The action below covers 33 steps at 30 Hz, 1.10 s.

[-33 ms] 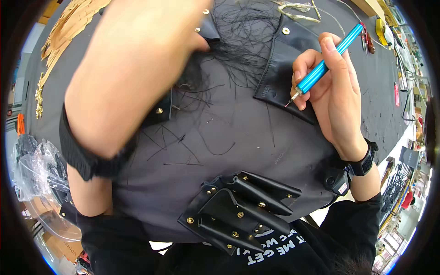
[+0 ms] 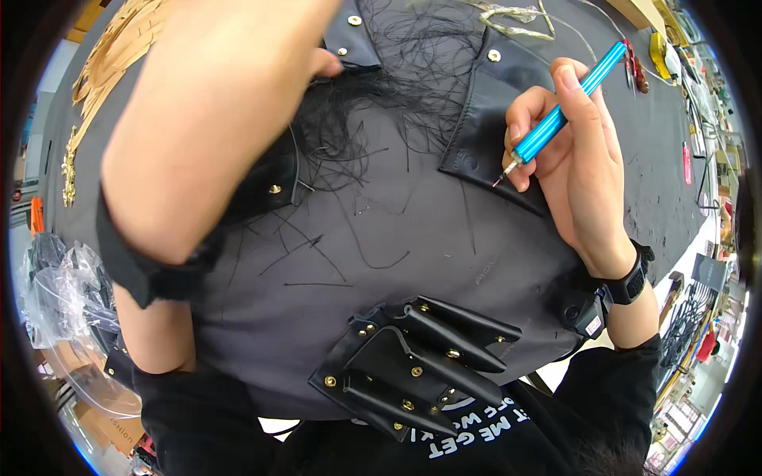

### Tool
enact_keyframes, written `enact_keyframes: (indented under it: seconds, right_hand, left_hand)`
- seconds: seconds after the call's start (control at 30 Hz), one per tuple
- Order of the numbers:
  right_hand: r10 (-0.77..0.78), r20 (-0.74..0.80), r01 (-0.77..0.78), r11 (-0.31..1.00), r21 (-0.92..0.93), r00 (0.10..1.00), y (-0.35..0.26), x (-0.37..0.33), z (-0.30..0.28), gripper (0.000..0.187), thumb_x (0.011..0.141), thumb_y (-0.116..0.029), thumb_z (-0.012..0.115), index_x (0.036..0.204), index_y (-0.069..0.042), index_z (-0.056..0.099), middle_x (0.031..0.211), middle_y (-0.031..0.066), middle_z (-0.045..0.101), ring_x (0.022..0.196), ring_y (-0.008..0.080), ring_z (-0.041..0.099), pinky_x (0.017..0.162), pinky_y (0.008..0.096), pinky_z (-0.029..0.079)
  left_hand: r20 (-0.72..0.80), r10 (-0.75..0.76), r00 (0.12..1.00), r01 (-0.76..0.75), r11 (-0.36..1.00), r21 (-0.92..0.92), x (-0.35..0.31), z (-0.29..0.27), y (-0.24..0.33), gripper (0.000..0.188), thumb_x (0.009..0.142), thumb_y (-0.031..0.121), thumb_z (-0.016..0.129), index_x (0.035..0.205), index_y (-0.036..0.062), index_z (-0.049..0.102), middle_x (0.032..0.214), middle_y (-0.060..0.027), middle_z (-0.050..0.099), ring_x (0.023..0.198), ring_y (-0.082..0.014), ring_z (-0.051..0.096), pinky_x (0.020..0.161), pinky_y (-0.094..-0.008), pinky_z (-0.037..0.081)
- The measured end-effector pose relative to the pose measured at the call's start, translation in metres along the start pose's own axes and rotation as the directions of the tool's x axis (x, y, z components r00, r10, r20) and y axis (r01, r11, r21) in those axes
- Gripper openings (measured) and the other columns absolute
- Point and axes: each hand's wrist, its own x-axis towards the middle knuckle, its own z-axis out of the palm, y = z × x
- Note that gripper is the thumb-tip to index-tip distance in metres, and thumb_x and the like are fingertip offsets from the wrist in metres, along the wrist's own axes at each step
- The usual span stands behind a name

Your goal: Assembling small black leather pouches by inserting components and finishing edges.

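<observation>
the right hand (image 2: 583, 170) held a slim turquoise metal pen-shaped tool (image 2: 556, 120) in a writing grip, its fingers (image 2: 573, 83) pinched closed around the barrel. the fine tip touched, or sat just off, the edge of a black leather flap with a round metal stud (image 2: 482, 147) at the far right of the dark grey fabric-covered surface (image 2: 397, 238). the left hand (image 2: 313, 63) was pressed down at the far middle of that surface, beside a tangle of loose black threads (image 2: 389, 103); the big forearm hid most of it, so whether its fingers were spread or curled could not be told. nearer the person, at the near edge, lay a black leather pouch with brass rivets (image 2: 413, 369). a heap of tan leather offcuts (image 2: 119, 40) sat at the far left corner.

the step in hand looked like picking or marking along the flap's edge. the next move would probably call for a steady tip, light pressure, and the left hand pinning the piece flat so it did not shift.
</observation>
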Motion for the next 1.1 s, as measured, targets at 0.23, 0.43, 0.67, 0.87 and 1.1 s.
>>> enact_keyframes:
  seconds: [0.23, 0.43, 0.67, 0.87, 1.1]
  right_hand:
    - [0.027, 0.058, -0.032, 0.995, 0.09, 0.998, -0.001, 0.005, -0.005, 0.021, 0.097, -0.029, 0.047, 0.101, -0.009, 0.042, 0.072, 0.0102, 0.058, 0.054, 0.0124, 0.054, 0.048, 0.026, 0.045]
    - [0.04, 0.064, -0.048, 0.99, 0.129, 0.997, -0.001, 0.004, -0.005, 0.021, 0.097, -0.03, 0.047, 0.1, -0.01, 0.042, 0.072, 0.0098, 0.058, 0.054, 0.0125, 0.054, 0.048, 0.0254, 0.045]
    - [0.067, 0.072, -0.074, 0.993, 0.097, 0.995, -0.003, 0.004, -0.004, 0.023, 0.096, -0.033, 0.047, 0.098, -0.011, 0.042, 0.07, 0.0087, 0.058, 0.053, 0.0127, 0.054, 0.048, 0.0247, 0.045]
    - [0.072, 0.064, -0.08, 0.989, 0.126, 0.995, -0.003, 0.004, -0.008, 0.022, 0.096, -0.033, 0.048, 0.098, -0.011, 0.041, 0.071, 0.0088, 0.058, 0.055, 0.0124, 0.054, 0.05, 0.0253, 0.045]
    - [0.108, 0.088, -0.125, 0.968, 0.217, 0.99, -0.003, 0.008, -0.01, 0.027, 0.094, -0.035, 0.051, 0.098, -0.01, 0.041, 0.074, 0.0089, 0.058, 0.055, 0.012, 0.053, 0.051, 0.0265, 0.045]
  left_hand:
    - [0.371, 0.227, 0.9, 0.001, 0.852, -0.523, -0.025, -0.028, 0.016, 0.034, 0.058, 0.022, 0.08, 0.069, 0.0044, 0.052, 0.069, -0.0082, 0.057, 0.074, -0.0292, 0.057, 0.07, -0.0366, 0.043]
    - [0.614, 0.188, 0.767, -0.044, 0.969, -0.241, -0.035, -0.027, 0.042, 0.046, 0.053, 0.018, 0.08, 0.086, 0.0012, 0.052, 0.071, -0.0075, 0.058, 0.075, -0.0285, 0.059, 0.074, -0.0379, 0.041]
    - [0.25, 0.015, 0.968, 0.054, 0.962, -0.266, -0.029, -0.008, 0.013, 0.039, 0.058, 0.014, 0.077, 0.082, 0.0064, 0.047, 0.071, -0.0065, 0.057, 0.074, -0.0277, 0.058, 0.068, -0.0358, 0.04]
    - [0.332, 0.242, 0.912, -0.058, 0.876, -0.479, -0.036, -0.03, 0.031, 0.047, 0.055, 0.019, 0.08, 0.086, 0.0057, 0.046, 0.074, -0.0059, 0.056, 0.077, -0.0267, 0.057, 0.07, -0.0358, 0.038]
    - [0.636, 0.067, 0.769, -0.067, 0.997, -0.024, -0.046, -0.028, 0.056, 0.052, 0.054, 0.022, 0.081, 0.09, 0.0055, 0.047, 0.072, -0.006, 0.056, 0.075, -0.0262, 0.058, 0.072, -0.0348, 0.04]
